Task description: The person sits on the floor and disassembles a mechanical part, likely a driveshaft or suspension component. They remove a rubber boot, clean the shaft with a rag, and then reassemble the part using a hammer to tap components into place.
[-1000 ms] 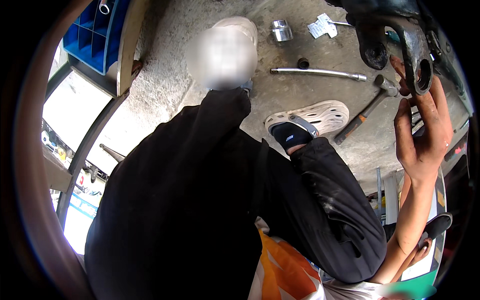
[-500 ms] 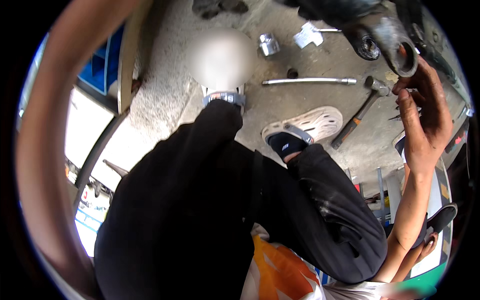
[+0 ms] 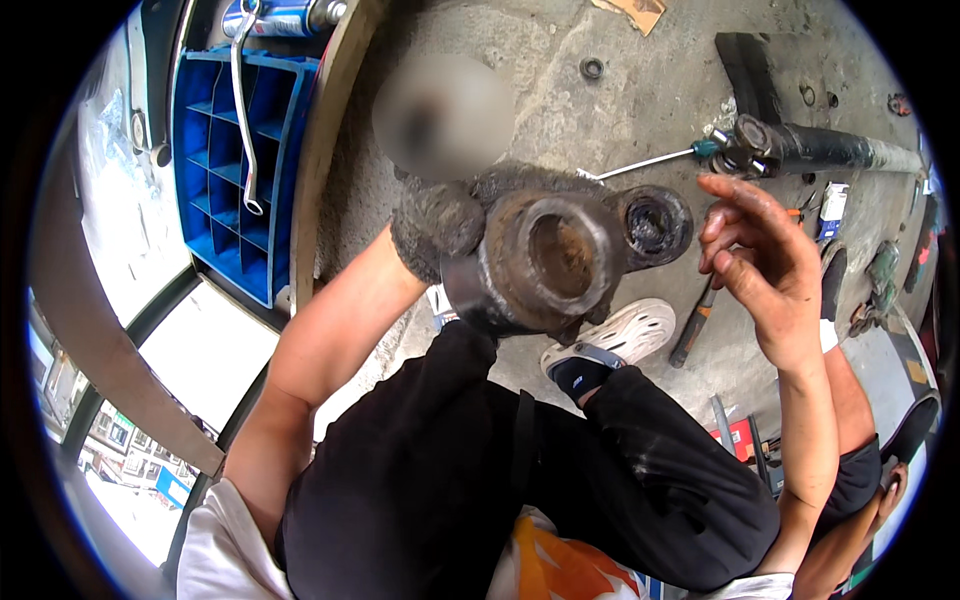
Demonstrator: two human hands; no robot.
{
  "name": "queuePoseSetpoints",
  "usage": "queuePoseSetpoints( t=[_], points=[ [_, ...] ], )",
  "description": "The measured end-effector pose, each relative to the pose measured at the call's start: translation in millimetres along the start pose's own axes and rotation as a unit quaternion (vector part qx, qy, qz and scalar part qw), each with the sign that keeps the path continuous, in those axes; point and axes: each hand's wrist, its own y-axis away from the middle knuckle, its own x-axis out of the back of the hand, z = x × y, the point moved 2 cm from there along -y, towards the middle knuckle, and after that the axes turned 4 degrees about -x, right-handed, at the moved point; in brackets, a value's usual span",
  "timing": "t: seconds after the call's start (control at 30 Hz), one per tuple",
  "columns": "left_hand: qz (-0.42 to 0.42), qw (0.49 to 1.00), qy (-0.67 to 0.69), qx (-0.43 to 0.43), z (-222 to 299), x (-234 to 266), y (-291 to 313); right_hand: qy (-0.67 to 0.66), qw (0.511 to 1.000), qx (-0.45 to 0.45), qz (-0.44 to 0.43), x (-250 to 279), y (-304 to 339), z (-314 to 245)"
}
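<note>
Head view: right grip [image 3: 772, 270] spread near metal joint [image 3: 522, 248]; left grip seems hidden, can't tell.

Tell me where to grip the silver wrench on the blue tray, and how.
Take the silver wrench mid-shank, from above: it lies across the open compartments of the blue tray, so fingertips should find room either side of its slim shank.

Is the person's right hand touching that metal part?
Apart: the head view shows floor through a narrow gap between the right hand and the metal part.
</note>
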Motion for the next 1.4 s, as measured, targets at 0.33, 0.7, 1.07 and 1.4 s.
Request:
queuePoseSetpoints(
  t=[0.33,0.7,1.07,1.4],
  points=[
    [-0.118,0.986,0.104,-0.059,20.4,10.5,-32.1,0.135,0.984,-0.044,-0.105,-18.9,-26.6,31.7],
    [0.161,0.950,-0.003,-0.268,54.2,8.2,-63.3,0.480,0.846,0.224,-0.054,-84.2,-65.8,-10.4],
    [0.135,0.971,0.027,-0.198,52.3,-13.0,-69.9,0.205,0.967,0.068,-0.133,-95.6,-78.1,1.0],
    [0.002,0.968,0.011,-0.249,73.3,-28.0,-69.2,-0.419,0.846,-0.191,-0.267,-86.8,-30.7,6.7]
  ],
)
